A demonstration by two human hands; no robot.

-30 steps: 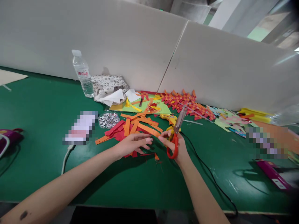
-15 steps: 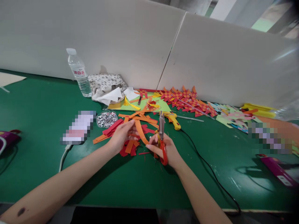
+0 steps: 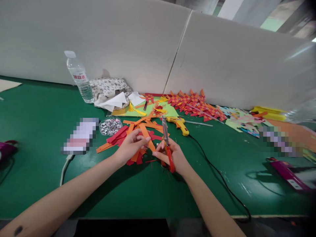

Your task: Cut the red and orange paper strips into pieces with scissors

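Observation:
My left hand [image 3: 130,147] is closed, its thumb and finger pinching an orange paper strip [image 3: 145,131] along its length. The strip slants down towards my right hand [image 3: 176,156], whose thumb and fingertips are at its lower end. That same hand is closed round red-handled scissors [image 3: 169,153], blades pointing up and away from me. Below and behind my hands lies a loose pile of orange and red paper strips [image 3: 118,134]. A yellow glue gun [image 3: 181,125] lies just beyond the scissors.
A clear box of googly eyes [image 3: 110,126] and a phone [image 3: 80,135] lie to the left. Behind stand a water bottle [image 3: 81,79] and a patterned pouch [image 3: 108,86]. Woven red-and-orange paper fish [image 3: 197,103] are heaped by the partition [image 3: 222,65]. A black cord [image 3: 214,168] crosses the right side.
My left hand has slid down along the orange strip, now gripping it nearer my right hand, and the strip looks straighter. The scissors stay in my right hand. The view has shifted slightly.

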